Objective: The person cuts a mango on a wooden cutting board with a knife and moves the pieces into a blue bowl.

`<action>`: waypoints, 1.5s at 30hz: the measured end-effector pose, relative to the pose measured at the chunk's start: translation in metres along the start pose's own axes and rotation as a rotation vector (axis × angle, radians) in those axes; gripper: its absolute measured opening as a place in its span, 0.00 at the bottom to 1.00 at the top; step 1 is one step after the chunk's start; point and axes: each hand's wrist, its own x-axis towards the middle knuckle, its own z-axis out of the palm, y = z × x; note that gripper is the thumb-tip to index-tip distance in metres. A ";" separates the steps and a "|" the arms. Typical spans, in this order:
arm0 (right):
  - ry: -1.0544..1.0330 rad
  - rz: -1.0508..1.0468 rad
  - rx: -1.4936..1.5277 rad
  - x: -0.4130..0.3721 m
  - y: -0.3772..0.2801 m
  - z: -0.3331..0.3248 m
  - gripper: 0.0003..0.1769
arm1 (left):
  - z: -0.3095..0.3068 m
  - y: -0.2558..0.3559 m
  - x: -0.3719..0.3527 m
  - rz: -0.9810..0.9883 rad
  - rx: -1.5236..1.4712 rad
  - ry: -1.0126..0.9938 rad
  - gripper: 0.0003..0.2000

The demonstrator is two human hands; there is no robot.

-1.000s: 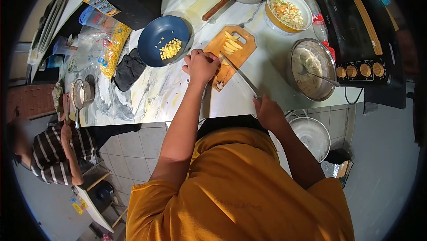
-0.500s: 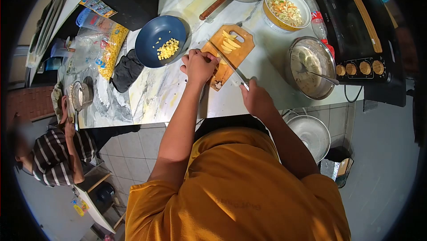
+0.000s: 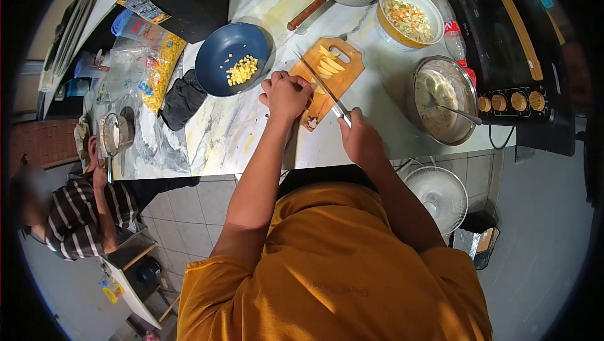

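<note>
Spanning the upper half of the frame, a marble-patterned counter (image 3: 390, 121) carries the things at hand. A black oven (image 3: 503, 58) fills the upper right. Just left of it sits a metal bowl (image 3: 450, 137), and the dark blue pan (image 3: 217, 48) is left of upper centre. Near the centre, a wooden cutting board (image 3: 349, 77) lies slanted on the counter. The knife (image 3: 322, 88) slants across it, tip toward the upper left. The right hand (image 3: 362, 141), below and right of the board, is closed firmly around the handle. The left hand (image 3: 287, 94) rests fingers curled at the board's left edge; whether it pinches anything I cannot tell. Yellow wedges (image 3: 328, 63) lie on the board's upper part; small yellow cubes (image 3: 241, 70) are heaped in the pan
</note>
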 end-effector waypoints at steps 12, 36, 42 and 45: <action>-0.036 0.047 0.123 -0.004 -0.005 -0.005 0.21 | 0.003 -0.006 -0.002 0.006 -0.055 -0.007 0.11; -0.041 0.055 0.065 -0.003 -0.013 -0.009 0.20 | 0.002 -0.004 -0.002 -0.008 -0.081 -0.029 0.09; -0.053 0.057 0.049 -0.002 -0.015 -0.010 0.20 | 0.002 -0.005 -0.003 0.007 -0.079 -0.012 0.09; -0.030 0.043 0.059 -0.002 -0.013 -0.006 0.19 | 0.000 -0.001 -0.004 -0.012 -0.084 -0.012 0.09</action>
